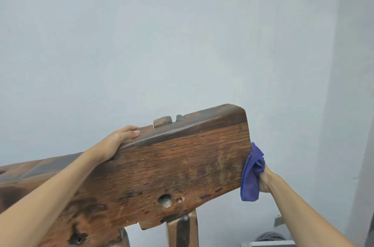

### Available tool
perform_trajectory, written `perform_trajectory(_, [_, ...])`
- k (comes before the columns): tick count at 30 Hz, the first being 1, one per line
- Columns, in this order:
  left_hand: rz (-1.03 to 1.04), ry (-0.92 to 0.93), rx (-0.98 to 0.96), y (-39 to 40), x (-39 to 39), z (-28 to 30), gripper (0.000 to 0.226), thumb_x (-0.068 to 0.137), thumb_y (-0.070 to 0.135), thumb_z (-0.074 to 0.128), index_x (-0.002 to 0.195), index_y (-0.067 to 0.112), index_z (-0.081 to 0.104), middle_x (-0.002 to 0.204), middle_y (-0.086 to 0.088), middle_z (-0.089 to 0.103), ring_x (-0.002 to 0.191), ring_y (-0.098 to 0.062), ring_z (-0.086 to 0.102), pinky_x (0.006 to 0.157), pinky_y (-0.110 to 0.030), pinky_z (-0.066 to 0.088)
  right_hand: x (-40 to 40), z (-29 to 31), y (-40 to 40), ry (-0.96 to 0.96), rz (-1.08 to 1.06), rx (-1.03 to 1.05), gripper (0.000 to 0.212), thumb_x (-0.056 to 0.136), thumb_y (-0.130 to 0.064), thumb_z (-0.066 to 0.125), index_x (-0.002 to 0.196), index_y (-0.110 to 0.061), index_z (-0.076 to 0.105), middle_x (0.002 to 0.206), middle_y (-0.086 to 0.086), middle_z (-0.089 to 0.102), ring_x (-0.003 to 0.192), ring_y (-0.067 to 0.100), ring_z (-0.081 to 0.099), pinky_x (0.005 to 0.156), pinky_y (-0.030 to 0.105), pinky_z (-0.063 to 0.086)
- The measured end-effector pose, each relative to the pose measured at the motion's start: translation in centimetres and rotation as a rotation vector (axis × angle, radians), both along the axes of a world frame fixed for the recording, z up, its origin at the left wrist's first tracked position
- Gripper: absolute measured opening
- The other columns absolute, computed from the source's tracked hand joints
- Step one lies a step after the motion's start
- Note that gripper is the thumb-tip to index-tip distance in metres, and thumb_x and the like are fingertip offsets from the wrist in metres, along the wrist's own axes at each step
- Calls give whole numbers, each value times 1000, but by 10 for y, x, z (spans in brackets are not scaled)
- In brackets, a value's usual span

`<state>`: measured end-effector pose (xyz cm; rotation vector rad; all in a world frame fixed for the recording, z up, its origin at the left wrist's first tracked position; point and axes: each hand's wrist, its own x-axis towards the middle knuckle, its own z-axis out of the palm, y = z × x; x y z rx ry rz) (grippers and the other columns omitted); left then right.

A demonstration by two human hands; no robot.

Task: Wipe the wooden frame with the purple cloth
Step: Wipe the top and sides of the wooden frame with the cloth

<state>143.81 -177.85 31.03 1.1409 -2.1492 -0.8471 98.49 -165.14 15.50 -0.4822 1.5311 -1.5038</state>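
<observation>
Room: pale blue-grey wall (162, 34) fills most of what I see, with a corner and a lighter wall face running down the right side.
Floor corner: low at the right I make out a grey metal edge (267, 244) and a dark grey rounded thing (270, 236) behind it; too little shows for me to name either.
Wooden frame: wooden frame (182, 165) is a thick, dark brown, worn beam crossing my view from lower left up to its rounded end at the right. Its near face has a round hole, dark stains and small pits. Its top has notches with a small block set in them.
Legs: wooden legs (183, 230) stand under the beam near the bottom middle.
Left hand: left hand (119, 141) rests on the top edge of the beam, the palm against the near upper corner, the fingers lying close together over the top, curled over the edge. The forearm reaches in from lower left.
Right hand: right hand (265, 180) grips the cloth, fingers clamped into the bunched fabric; the fingers themselves are mostly hidden by it.
Purple cloth: purple cloth (252, 174) is bunched and pressed against the right end face of the beam, covering its lower part, a fold hanging just below the beam's lower corner.
</observation>
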Motion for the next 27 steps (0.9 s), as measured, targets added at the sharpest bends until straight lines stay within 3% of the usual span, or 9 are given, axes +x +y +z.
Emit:
perform_trajectory(6, [11, 2, -41, 12, 1, 3, 54, 86, 64, 43, 125, 32, 62, 132, 8, 63, 125, -16, 56, 114, -45, 35, 24, 46, 5, 133, -132, -71, 36, 108, -1, 42, 75, -12, 48, 78, 10, 49, 64, 23, 57, 75, 35, 40])
perform_trajectory(8, [3, -1, -42, 11, 2, 4, 56, 88, 64, 39, 127, 30, 61, 135, 7, 62, 129, -18, 54, 117, -45, 32, 40, 90, 5, 201, -119, -148, 40, 108, 4, 34, 79, -21, 45, 83, 1, 48, 75, 21, 54, 81, 34, 42])
perform_trajectory(11, [49, 10, -3, 13, 3, 2, 75, 86, 76, 29, 136, 31, 60, 148, 8, 54, 136, -17, 49, 121, -43, 27, 72, 156, 2, 437, -167, -285, 29, 110, -15, 35, 85, -26, 44, 88, -3, 48, 93, 25, 50, 77, 21, 47])
perform_trajectory(13, [92, 25, 35, 17, 4, 1, 78, 86, 82, 19, 133, 35, 61, 145, 7, 54, 130, -16, 50, 113, -37, 28, 98, 179, 3, 834, -242, -226, 16, 101, -28, 40, 98, -18, 52, 102, 10, 55, 106, 32, 52, 86, 33, 46])
perform_trajectory(15, [122, 30, 40, 22, 3, 3, 78, 93, 78, 12, 135, 33, 59, 146, 3, 54, 129, -17, 49, 108, -35, 27, 130, 188, 2, 1333, -199, -80, 29, 99, -26, 39, 109, -16, 63, 125, 15, 58, 126, 36, 48, 107, 55, 36])
perform_trajectory(17, [150, 29, 56, 28, 2, 5, 84, 94, 77, 6, 143, 29, 56, 153, 1, 50, 138, -20, 45, 115, -37, 24, 172, 187, -1, 1676, -19, -2, 45, 100, -46, 28, 103, -32, 71, 131, 4, 64, 131, 32, 50, 114, 62, 28])
perform_trajectory(20, [114, 9, 77, 36, 18, 6, 95, 89, 83, -1, 154, 30, 44, 162, 6, 38, 149, -18, 36, 124, -39, 15, 233, 186, -13, 1822, 139, 30, 69, 97, -71, 15, 111, -31, 70, 126, 5, 70, 124, 32, 58, 112, 59, 35])
perform_trajectory(24, [67, -70, 46, 33, 73, 0, 97, 83, 87, 1, 151, 34, 46, 157, 4, 48, 144, -15, 44, 125, -41, 20, 297, 175, -27, 1879, 244, -62, 62, 101, -65, 22, 141, -34, 59, 148, -3, 59, 143, 23, 43, 117, 58, 30])
perform_trajectory(27, [152, -341, -144, 24, 124, -5, 85, 96, 72, -2, 141, 31, 59, 147, -6, 58, 134, -27, 52, 115, -40, 32, 354, 160, -25, 1954, 346, -236, 56, 100, -61, 30, 134, -34, 66, 142, -12, 62, 142, 17, 42, 114, 53, 27])
